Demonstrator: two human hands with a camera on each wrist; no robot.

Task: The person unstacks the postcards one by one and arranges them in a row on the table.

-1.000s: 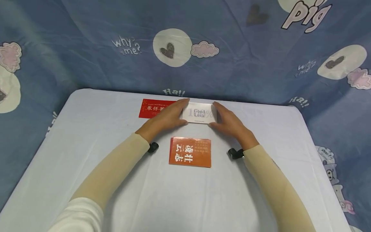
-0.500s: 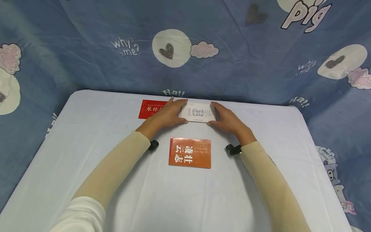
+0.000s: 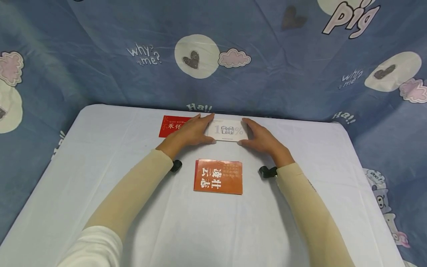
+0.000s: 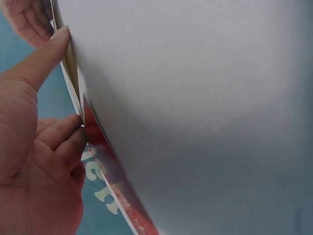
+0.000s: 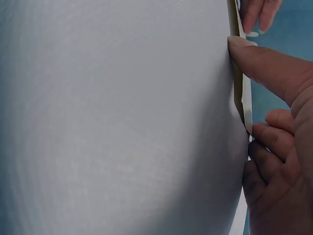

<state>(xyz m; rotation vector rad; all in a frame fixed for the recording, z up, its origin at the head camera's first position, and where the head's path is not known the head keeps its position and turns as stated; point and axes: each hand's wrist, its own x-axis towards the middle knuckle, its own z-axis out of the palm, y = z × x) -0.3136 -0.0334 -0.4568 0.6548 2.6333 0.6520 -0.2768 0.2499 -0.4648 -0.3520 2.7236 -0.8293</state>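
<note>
In the head view, a white card (image 3: pixel 227 129) printed "Good Luck" lies near the table's far edge, between the two hands. My left hand (image 3: pixel 191 132) grips its left end, thumb at the near edge and fingers toward the far edge. At the opposite end, my right hand (image 3: pixel 263 139) holds the card the same way. Both wrist views show a thumb, the left thumb (image 4: pixel 54 46) and the right thumb (image 5: pixel 259 58), against the card's thin side. A red card (image 3: pixel 171 126) with white characters lies to the left, partly covered by my left hand.
Nearer the front, an orange card (image 3: pixel 218 177) with white characters lies on another red-edged card, on the white tablecloth (image 3: pixel 200 230). A blue patterned curtain (image 3: pixel 113 81) hangs behind the table. Each wrist bears a small black camera, such as the right one (image 3: pixel 267 172).
The white card and both hands have shifted slightly left. My left hand now covers more of the red card. The orange card stays in place.
</note>
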